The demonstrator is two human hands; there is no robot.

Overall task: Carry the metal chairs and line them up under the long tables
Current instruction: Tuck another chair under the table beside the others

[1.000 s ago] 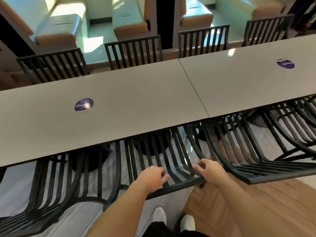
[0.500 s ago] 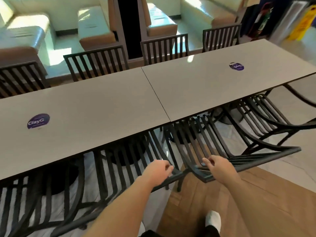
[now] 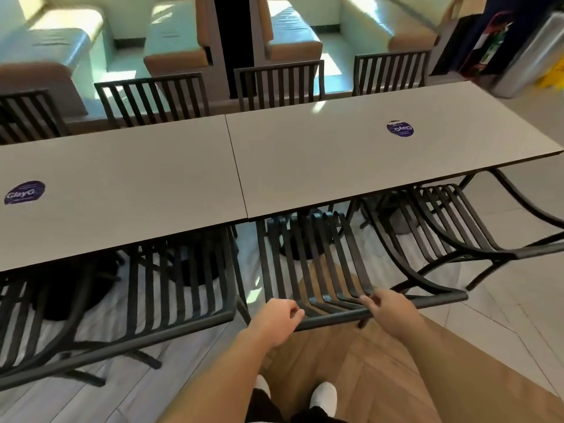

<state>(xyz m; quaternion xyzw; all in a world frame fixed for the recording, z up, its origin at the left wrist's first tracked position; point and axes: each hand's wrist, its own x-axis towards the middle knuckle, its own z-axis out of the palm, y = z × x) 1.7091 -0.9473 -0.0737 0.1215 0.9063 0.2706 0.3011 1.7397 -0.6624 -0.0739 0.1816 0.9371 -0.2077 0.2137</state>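
Two long grey tables, the left table and the right table, stand end to end. A black slatted metal chair is tucked under the right table, directly in front of me. My left hand curls around the left corner of its top rail. My right hand grips the same rail further right, fingers hooked over the slats. Another metal chair sits under the left table, and a third under the right table's far end.
Several black chairs line the tables' far side, with padded booth benches behind them. A metal bin stands at the back right. Round purple stickers mark the tabletops. My white shoes stand on wood flooring.
My view has shifted right along the tables. My left hand left the neighbouring chair's rail and now holds the same chair as my right hand. That chair stands straighter under the table.
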